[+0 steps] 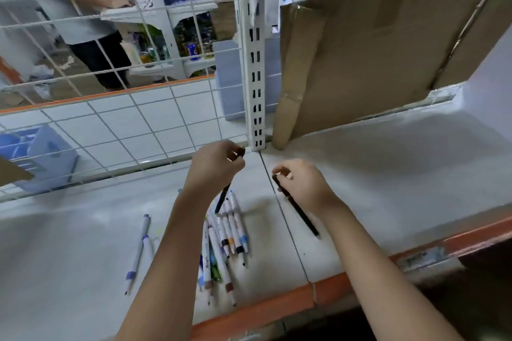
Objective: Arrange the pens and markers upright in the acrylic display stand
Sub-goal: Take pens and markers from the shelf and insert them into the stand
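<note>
My left hand [214, 165] grips a dark blue pen [224, 198] above the white shelf [388, 174], its fingers curled round the pen's upper end. My right hand [303, 181] pinches the top of a black pen [300, 212] that slants down to the right, tip near the shelf. Several white pens and markers with coloured bands lie in a loose pile [224, 241] on the shelf between my forearms. A separate white pen with blue bands [140, 250] lies to the left. No acrylic stand is visible.
A slotted white upright [255, 77] stands just behind my hands. Flattened cardboard [374, 58] leans at the back right. A wire grid panel [110, 124] closes the back left; a person stands beyond it. The shelf's orange front edge [263, 310] runs below.
</note>
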The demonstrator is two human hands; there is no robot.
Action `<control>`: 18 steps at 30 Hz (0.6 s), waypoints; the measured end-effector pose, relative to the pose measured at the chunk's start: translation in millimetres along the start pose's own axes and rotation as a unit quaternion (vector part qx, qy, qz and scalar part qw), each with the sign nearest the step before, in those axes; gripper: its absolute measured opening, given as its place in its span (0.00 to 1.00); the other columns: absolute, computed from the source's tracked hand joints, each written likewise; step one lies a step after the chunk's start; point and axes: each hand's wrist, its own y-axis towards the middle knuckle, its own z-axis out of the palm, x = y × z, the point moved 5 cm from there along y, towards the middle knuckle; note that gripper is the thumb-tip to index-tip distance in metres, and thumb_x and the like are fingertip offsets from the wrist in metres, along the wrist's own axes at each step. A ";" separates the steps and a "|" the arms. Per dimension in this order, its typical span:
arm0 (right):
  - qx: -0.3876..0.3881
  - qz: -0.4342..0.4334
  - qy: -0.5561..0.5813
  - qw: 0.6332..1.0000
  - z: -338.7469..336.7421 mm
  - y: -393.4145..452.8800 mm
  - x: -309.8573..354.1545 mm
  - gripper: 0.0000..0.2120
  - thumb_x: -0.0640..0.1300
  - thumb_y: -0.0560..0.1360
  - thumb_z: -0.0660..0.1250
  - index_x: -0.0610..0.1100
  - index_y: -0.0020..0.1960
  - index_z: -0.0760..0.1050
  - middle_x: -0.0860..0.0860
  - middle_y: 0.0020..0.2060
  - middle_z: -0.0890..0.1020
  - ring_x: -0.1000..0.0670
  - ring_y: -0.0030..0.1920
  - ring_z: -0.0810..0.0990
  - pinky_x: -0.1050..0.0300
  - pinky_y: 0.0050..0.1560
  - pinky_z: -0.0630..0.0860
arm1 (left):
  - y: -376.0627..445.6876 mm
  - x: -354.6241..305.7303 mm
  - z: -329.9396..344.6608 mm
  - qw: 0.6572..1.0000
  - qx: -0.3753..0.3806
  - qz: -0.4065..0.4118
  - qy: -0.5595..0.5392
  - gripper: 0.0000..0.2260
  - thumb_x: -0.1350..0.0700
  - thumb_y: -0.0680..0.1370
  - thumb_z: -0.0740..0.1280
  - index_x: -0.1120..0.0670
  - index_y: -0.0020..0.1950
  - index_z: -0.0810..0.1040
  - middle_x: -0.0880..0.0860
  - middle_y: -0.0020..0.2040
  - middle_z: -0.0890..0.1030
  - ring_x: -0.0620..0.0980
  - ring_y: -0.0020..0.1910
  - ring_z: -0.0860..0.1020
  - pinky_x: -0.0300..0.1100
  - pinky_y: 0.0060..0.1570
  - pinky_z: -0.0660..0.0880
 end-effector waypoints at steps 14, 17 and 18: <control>-0.193 0.050 0.196 0.960 -182.7 -67.1 -133.9 0.08 0.38 0.79 0.59 0.44 0.50 0.77 0.51 0.38 0.80 0.48 0.40 0.81 0.48 0.50 0.77 | -38.4 -211.0 131.7 0.963 0.091 0.158 -0.197 0.03 0.57 0.76 0.69 0.54 0.42 0.79 0.47 0.35 0.80 0.37 0.32 0.76 0.30 0.35 0.71; -0.224 0.059 0.163 0.959 -226.7 -88.0 -173.0 0.07 0.40 0.79 0.60 0.43 0.53 0.76 0.50 0.43 0.80 0.48 0.44 0.81 0.55 0.47 0.76 | -46.4 -257.8 176.0 0.959 0.116 0.170 -0.197 0.05 0.55 0.75 0.70 0.56 0.44 0.80 0.51 0.37 0.83 0.49 0.39 0.82 0.50 0.45 0.79; -0.233 0.056 0.163 0.957 -241.0 -95.2 -185.5 0.07 0.40 0.80 0.60 0.45 0.53 0.76 0.50 0.43 0.80 0.50 0.44 0.80 0.59 0.45 0.76 | -49.4 -273.4 188.7 0.957 0.119 0.173 -0.198 0.05 0.54 0.75 0.70 0.55 0.44 0.81 0.52 0.37 0.83 0.51 0.40 0.82 0.54 0.47 0.79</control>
